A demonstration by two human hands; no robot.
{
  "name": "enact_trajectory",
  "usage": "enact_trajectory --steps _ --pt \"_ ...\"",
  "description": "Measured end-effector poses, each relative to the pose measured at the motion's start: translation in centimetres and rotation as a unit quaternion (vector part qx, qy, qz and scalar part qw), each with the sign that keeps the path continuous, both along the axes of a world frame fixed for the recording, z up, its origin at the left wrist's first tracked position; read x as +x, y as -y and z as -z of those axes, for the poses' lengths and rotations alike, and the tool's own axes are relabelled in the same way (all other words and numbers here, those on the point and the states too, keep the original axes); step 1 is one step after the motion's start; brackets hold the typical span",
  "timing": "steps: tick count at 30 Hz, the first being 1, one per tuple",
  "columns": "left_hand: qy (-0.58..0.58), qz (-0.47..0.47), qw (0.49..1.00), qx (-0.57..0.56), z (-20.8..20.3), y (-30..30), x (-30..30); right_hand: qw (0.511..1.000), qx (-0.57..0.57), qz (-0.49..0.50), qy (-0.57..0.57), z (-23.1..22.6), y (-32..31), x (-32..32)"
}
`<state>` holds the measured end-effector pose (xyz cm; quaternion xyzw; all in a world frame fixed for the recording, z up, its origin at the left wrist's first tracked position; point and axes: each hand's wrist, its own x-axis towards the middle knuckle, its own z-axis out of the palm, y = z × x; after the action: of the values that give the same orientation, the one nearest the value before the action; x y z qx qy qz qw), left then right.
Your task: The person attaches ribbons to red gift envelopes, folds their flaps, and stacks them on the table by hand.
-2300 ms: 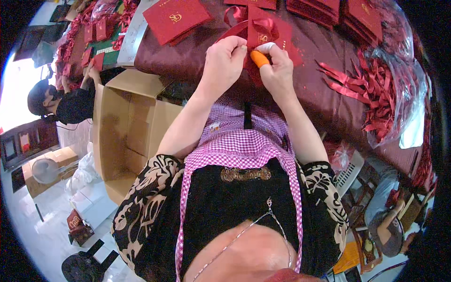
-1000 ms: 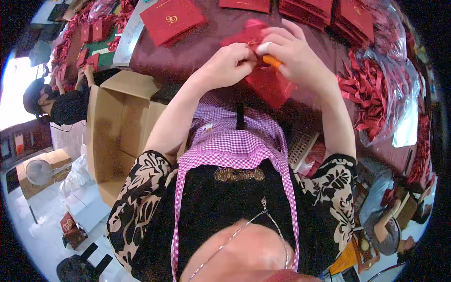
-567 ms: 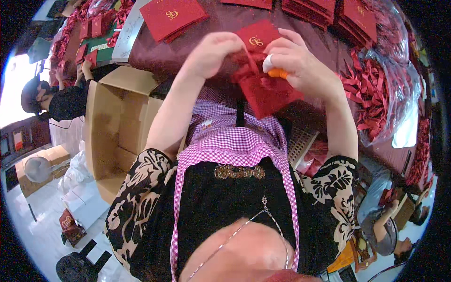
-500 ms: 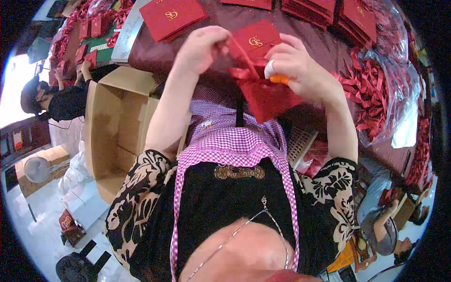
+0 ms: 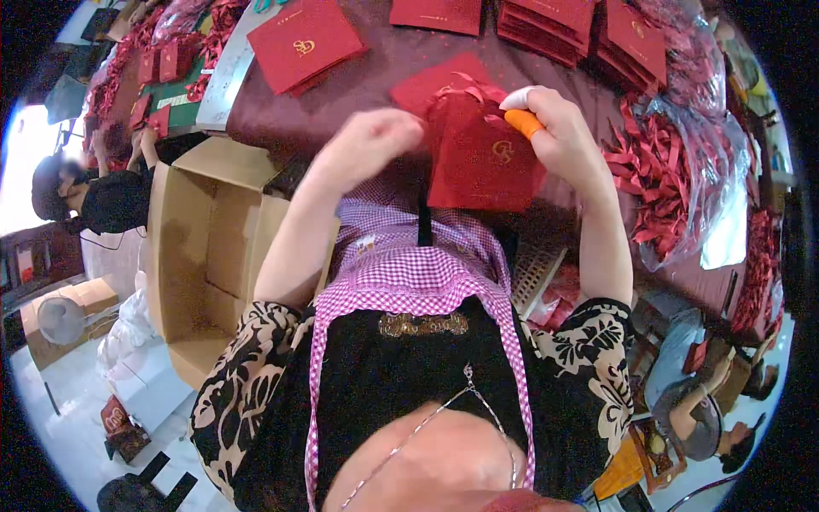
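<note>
My right hand [image 5: 559, 136] grips the upper right edge of a red paper bag [image 5: 478, 166] with a gold emblem, held upright over my lap at the table's near edge. An orange finger cot [image 5: 525, 124] covers one finger of that hand. A loop of red ribbon [image 5: 465, 85] sticks up from the bag's top. My left hand [image 5: 375, 141] is motion-blurred, its fingers curled against the bag's upper left edge. Another flat red bag [image 5: 422, 85] lies on the table behind.
The maroon table [image 5: 375, 77] carries stacks of red bags [image 5: 303, 47] [image 5: 546, 26] [image 5: 636, 47] and a heap of red ribbons [image 5: 661, 183] in clear plastic at right. An open cardboard box [image 5: 213, 256] stands at my left. Other people sit far left [image 5: 94, 192] and lower right [image 5: 691, 410].
The bag has swung down from in front of me to hang upright with its emblem facing me. My left hand dropped from the bag's top to its left edge.
</note>
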<state>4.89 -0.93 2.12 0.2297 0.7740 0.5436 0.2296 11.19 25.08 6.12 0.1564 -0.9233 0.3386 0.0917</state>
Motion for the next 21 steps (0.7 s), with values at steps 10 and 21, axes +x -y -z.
enact_trajectory --steps 10,21 --pt "0.279 0.046 0.927 0.246 1.3 -2.6 1.7 0.981 -0.175 0.021 0.083 0.1 -0.4 -1.8" --pt "0.322 0.001 0.908 0.270 1.2 -1.3 0.9 0.997 -0.075 -0.024 -0.016 1.4 -3.8 -3.0"
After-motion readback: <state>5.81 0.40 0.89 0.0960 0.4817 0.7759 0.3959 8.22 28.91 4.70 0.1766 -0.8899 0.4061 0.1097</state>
